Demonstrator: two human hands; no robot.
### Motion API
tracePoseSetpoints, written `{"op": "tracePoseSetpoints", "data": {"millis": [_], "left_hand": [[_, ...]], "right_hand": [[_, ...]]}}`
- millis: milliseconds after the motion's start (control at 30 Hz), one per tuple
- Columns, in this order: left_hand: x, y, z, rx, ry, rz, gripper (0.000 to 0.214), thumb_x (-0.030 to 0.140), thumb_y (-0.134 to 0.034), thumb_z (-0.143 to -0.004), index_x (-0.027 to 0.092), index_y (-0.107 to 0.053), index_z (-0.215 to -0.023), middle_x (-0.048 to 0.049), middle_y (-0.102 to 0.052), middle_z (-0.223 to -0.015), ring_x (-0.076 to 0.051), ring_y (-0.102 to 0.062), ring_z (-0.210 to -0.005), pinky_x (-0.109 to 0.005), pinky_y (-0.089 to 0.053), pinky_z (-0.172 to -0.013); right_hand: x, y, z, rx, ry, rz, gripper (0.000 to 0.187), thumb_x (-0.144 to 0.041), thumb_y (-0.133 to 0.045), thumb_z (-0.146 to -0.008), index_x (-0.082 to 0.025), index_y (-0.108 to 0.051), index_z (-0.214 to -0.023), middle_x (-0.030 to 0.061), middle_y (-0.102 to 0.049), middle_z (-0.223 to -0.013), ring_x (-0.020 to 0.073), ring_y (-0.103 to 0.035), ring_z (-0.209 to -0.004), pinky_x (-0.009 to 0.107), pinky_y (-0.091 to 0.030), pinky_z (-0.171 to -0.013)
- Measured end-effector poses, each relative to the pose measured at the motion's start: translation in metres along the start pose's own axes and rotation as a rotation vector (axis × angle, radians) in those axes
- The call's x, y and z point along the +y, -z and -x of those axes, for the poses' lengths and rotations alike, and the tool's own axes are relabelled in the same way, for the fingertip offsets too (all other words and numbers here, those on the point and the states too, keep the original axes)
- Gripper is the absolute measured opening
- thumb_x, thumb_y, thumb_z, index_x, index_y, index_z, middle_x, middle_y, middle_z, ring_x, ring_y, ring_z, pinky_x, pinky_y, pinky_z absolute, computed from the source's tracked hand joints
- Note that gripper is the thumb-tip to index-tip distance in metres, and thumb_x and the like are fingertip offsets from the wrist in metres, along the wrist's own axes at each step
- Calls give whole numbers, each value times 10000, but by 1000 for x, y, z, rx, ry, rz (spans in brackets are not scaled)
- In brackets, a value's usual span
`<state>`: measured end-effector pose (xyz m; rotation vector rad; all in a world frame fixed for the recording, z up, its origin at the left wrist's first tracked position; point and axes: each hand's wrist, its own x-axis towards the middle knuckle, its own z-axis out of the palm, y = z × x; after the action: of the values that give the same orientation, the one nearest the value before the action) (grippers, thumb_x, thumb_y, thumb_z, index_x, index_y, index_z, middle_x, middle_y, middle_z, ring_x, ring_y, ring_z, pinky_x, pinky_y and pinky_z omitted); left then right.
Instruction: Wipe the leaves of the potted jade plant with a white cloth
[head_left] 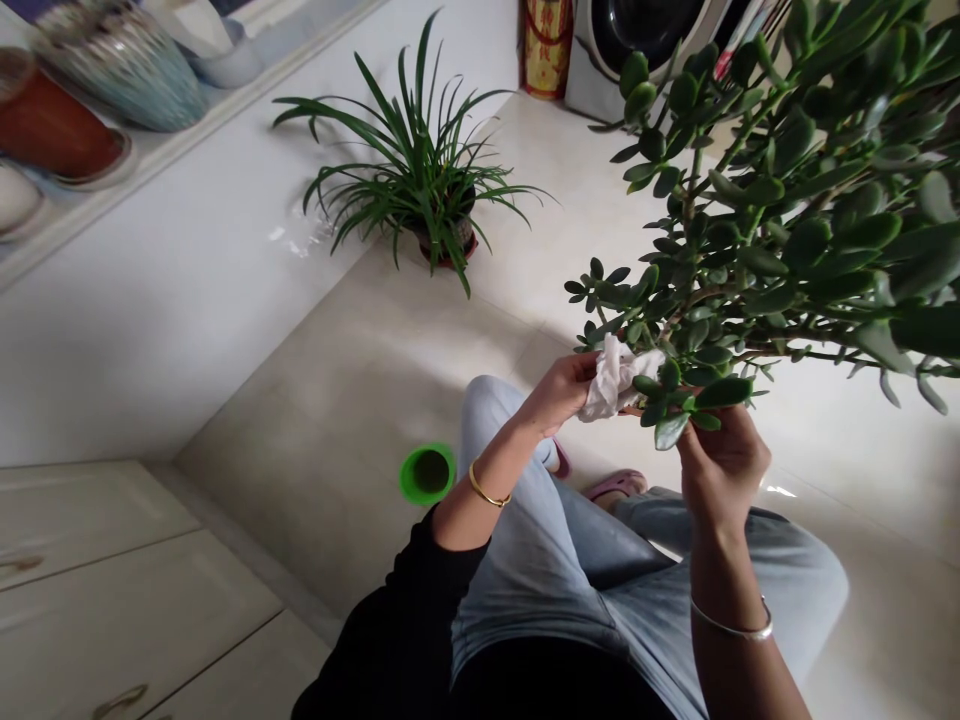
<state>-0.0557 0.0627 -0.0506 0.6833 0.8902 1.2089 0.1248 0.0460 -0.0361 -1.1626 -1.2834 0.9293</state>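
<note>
A large jade plant with thick oval leaves fills the right side of the view. My left hand is closed on a crumpled white tissue, which lies against the plant's lower left leaves. Under a low sprig of leaves, my right hand has its fingers bent, with thumb and fingertips at the sprig. Leaves partly cover those fingertips. The plant's pot is mostly hidden behind the foliage and hands.
A green cup with dark contents stands on the tiled floor. Beyond it is a potted long-leaved plant by the white wall. Several pots, one blue-glazed, line a ledge. Cabinets stand lower left; a front-loading machine is at the back.
</note>
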Motion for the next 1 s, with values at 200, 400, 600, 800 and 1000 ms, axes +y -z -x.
{"op": "tracePoseSetpoints", "data": {"millis": [200,400,600,800,1000], "left_hand": [[9,2,-14,-139,49,-39,307,379,-904,-689,151,-798,-865,-34,-735,-724,-130,-682,-677,-232,-557,-642],[24,-5,-12,-133,180,59,270,350,-895,-696,180,-759,-855,-11,-710,-681,-120,-664,-606,-220,-548,-571],[27,-24,-8,-70,228,212,293,217,-911,-623,182,-710,-833,-17,-721,-725,-95,-609,-584,-219,-520,-544],[26,-37,-8,2,183,231,400,118,-907,-519,190,-650,-817,49,-645,-651,-66,-554,-534,-190,-436,-486],[22,-38,-10,31,154,175,366,62,-820,-578,168,-651,-885,14,-685,-743,-94,-622,-652,-205,-480,-578]], "right_hand": [[2,3,-1,20,0,-17,275,-310,-883,-762,-190,-760,-977,41,-771,-906,187,-722,-833,303,-575,-771],[2,5,-3,-24,-10,-5,285,-333,-891,-744,-207,-753,-960,44,-786,-936,204,-748,-857,326,-600,-789],[4,7,-5,-57,1,4,268,-351,-869,-773,-227,-758,-983,35,-782,-913,209,-755,-892,342,-610,-832],[2,7,-4,-57,2,21,269,-334,-855,-772,-215,-757,-992,41,-783,-913,215,-755,-891,336,-612,-812],[2,7,-5,-64,-9,23,287,-321,-856,-762,-216,-748,-1007,46,-796,-965,213,-753,-911,332,-605,-830]]}}
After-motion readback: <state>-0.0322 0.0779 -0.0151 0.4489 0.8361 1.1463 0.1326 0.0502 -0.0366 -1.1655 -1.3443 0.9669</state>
